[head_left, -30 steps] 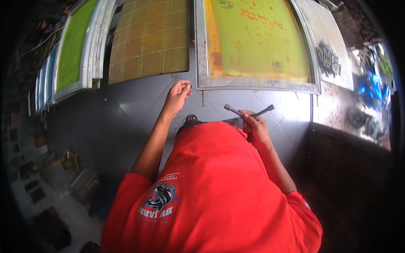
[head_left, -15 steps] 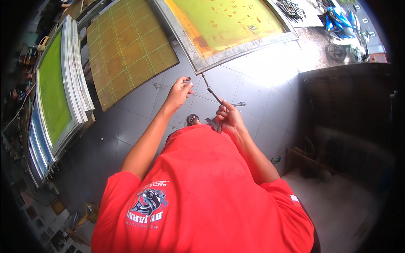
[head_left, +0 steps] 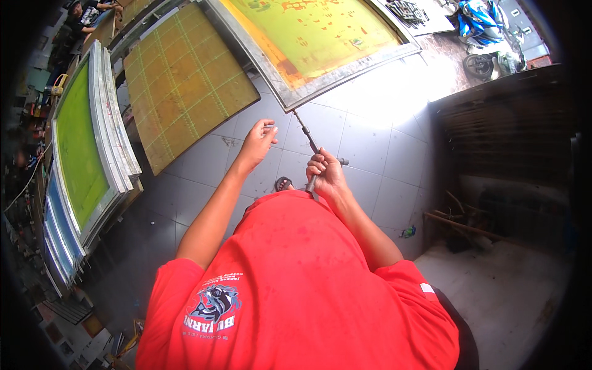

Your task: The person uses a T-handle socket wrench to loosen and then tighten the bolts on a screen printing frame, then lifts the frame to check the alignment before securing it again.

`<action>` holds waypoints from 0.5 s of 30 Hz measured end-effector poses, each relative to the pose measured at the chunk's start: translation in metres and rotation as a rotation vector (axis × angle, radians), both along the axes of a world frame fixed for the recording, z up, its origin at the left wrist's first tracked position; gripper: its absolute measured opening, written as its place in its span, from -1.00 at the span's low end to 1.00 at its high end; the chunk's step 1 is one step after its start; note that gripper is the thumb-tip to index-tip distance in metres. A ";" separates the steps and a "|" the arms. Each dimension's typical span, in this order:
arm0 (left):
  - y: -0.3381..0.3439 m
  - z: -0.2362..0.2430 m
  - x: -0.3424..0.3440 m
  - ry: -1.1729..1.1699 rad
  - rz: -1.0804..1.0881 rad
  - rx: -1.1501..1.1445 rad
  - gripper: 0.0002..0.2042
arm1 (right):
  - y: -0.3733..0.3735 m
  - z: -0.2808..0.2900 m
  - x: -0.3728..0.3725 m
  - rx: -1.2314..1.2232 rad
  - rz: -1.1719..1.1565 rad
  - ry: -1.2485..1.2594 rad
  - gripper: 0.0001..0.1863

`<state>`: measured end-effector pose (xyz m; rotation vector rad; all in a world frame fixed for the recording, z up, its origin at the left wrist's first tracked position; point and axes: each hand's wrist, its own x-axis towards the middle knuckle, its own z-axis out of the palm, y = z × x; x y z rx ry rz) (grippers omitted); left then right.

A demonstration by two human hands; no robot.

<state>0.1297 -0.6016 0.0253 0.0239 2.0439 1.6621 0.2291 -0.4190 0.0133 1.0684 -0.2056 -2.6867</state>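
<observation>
My right hand (head_left: 328,174) is closed round a dark three-way socket wrench (head_left: 310,140). One arm of the wrench points up to a thin threaded rod (head_left: 296,115) at the near corner of a metal-framed printing screen (head_left: 288,97). Its other arms stick out to the right and down beside my fist. To the left of the rod, my left hand (head_left: 255,147) is raised with loosely bent fingers. Nothing shows in it, and it touches neither wrench nor screen. The screen's mesh is yellow-green with orange stains.
A brown board with a green grid (head_left: 191,80) lies left of the screen. Several green and blue framed screens (head_left: 83,145) stand further left. Grey floor tiles (head_left: 364,145) lie below. A dark slatted structure (head_left: 505,123) is at the right, a motorcycle (head_left: 487,31) at the far right.
The wrench has turned in my right hand, so its right arm shows shorter. My left hand has stayed near the rod. At the far left, a seated person has come into view.
</observation>
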 end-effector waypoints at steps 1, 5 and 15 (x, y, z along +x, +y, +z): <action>-0.001 -0.001 -0.001 0.020 0.008 0.006 -0.65 | -0.003 0.003 0.000 -0.017 -0.010 0.005 -0.83; 0.000 -0.010 -0.009 0.085 -0.018 -0.048 -0.64 | -0.003 -0.007 0.000 -0.116 -0.031 0.150 -0.66; 0.016 -0.008 -0.038 -0.166 0.049 0.091 -0.69 | 0.001 -0.014 -0.006 -0.009 0.081 0.306 -0.60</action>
